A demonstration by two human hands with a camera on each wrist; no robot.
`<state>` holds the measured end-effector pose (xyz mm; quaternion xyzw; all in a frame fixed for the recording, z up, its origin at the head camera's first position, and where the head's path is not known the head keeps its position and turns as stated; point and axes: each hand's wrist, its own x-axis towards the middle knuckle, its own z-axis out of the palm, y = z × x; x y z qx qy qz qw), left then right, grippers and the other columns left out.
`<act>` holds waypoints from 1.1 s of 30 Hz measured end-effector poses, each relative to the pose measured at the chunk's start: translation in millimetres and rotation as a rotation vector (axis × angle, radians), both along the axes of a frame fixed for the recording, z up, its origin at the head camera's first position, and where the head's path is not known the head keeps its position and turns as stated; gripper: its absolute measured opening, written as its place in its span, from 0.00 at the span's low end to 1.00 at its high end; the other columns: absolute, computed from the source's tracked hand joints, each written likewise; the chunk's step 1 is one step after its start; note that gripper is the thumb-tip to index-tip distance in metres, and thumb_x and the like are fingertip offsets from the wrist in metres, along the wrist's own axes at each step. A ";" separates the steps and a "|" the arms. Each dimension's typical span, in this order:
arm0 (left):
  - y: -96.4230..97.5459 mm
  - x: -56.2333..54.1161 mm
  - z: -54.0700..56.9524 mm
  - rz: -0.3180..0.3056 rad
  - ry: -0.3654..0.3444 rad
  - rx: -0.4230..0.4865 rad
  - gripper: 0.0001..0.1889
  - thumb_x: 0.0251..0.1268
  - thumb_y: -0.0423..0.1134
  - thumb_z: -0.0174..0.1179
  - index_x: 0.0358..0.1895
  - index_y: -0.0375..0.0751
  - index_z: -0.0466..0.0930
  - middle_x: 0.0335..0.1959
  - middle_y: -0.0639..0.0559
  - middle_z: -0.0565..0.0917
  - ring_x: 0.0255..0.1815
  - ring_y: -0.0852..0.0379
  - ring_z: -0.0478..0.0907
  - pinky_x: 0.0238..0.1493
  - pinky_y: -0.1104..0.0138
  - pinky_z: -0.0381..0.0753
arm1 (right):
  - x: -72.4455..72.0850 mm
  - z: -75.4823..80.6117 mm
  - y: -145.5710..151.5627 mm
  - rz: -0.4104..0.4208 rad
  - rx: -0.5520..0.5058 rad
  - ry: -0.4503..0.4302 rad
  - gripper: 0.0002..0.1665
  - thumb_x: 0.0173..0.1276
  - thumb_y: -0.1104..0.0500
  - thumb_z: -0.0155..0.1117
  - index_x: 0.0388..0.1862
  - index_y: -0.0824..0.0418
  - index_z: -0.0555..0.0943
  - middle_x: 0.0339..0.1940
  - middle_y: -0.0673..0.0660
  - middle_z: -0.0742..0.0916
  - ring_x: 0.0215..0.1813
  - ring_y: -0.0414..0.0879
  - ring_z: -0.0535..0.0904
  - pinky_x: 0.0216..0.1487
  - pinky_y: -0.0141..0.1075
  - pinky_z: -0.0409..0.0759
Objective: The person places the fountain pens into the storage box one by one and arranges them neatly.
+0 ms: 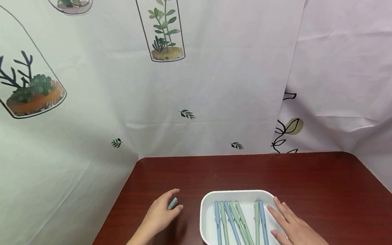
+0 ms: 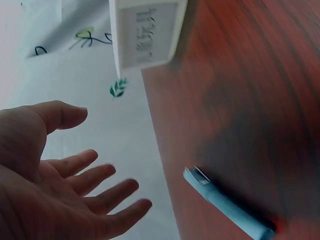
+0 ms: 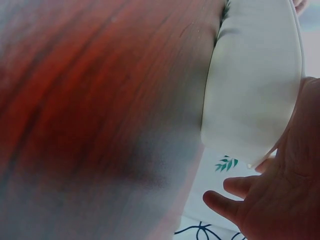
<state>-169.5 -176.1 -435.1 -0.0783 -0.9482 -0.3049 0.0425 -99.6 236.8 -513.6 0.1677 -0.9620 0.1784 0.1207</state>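
Observation:
My left hand (image 1: 159, 212) is over the table left of the tray, fingers spread and thumb apart. Just beyond its palm in the left wrist view lies a blue pen (image 2: 230, 210) with a clip, on the table and apart from the fingers. The head view shows only the end of that pen (image 1: 172, 203) between thumb and fingers. My right hand (image 1: 300, 231), fingers extended, is at the right rim of a white tray (image 1: 207, 235). Inside the tray, blue pens (image 1: 218, 223) and green pens (image 1: 224, 223) lie roughly side by side, several in all, with a gap towards the right.
The dark red-brown wooden table (image 1: 240, 172) has rounded far corners. Behind it and to both sides hangs a white cloth (image 1: 215, 98) printed with plants. A label (image 2: 150, 35) shows on the tray's side in the left wrist view.

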 end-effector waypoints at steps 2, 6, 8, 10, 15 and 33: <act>-4.0 -0.4 -3.3 0.004 -0.005 -0.015 0.28 0.61 0.45 0.71 0.66 0.47 0.78 0.67 0.43 0.78 0.66 0.40 0.75 0.62 0.43 0.74 | 0.6 0.5 -0.2 0.001 -0.007 -0.002 0.40 0.69 0.40 0.66 0.75 0.52 0.71 0.77 0.62 0.70 0.72 0.66 0.70 0.53 0.59 0.81; -12.8 -1.4 -9.6 0.011 -0.014 -0.028 0.30 0.61 0.43 0.71 0.67 0.43 0.77 0.71 0.39 0.73 0.72 0.36 0.68 0.65 0.39 0.69 | 1.9 1.3 -0.7 -0.008 -0.021 -0.044 0.40 0.70 0.38 0.64 0.76 0.52 0.70 0.78 0.61 0.69 0.73 0.66 0.69 0.54 0.61 0.80; -16.6 -2.5 -12.8 0.027 -0.029 -0.029 0.30 0.61 0.42 0.71 0.68 0.43 0.76 0.72 0.39 0.73 0.72 0.36 0.67 0.65 0.39 0.70 | 2.4 1.8 -1.0 -0.017 -0.027 -0.069 0.40 0.70 0.37 0.62 0.77 0.50 0.70 0.78 0.61 0.69 0.74 0.65 0.68 0.54 0.62 0.79; -19.5 -3.8 -15.5 0.038 -0.045 -0.035 0.32 0.61 0.42 0.71 0.69 0.43 0.75 0.72 0.39 0.72 0.72 0.35 0.67 0.64 0.39 0.70 | 2.5 2.1 -1.0 -0.019 -0.024 -0.072 0.40 0.70 0.37 0.62 0.77 0.50 0.69 0.78 0.61 0.69 0.74 0.65 0.68 0.54 0.62 0.79; -23.7 -7.5 -20.2 0.044 -0.070 -0.053 0.34 0.62 0.43 0.70 0.72 0.44 0.72 0.75 0.38 0.68 0.73 0.34 0.65 0.64 0.38 0.70 | 1.4 3.6 -0.8 -0.013 -0.005 -0.034 0.40 0.69 0.39 0.64 0.76 0.52 0.70 0.78 0.62 0.69 0.73 0.66 0.69 0.54 0.60 0.80; -33.4 -14.0 -38.8 0.078 -0.092 -0.165 0.39 0.57 0.44 0.72 0.72 0.37 0.70 0.72 0.31 0.69 0.69 0.30 0.65 0.62 0.37 0.70 | -0.1 2.1 -1.1 -0.013 -0.013 -0.036 0.41 0.69 0.39 0.65 0.76 0.52 0.70 0.77 0.62 0.70 0.73 0.66 0.69 0.54 0.61 0.80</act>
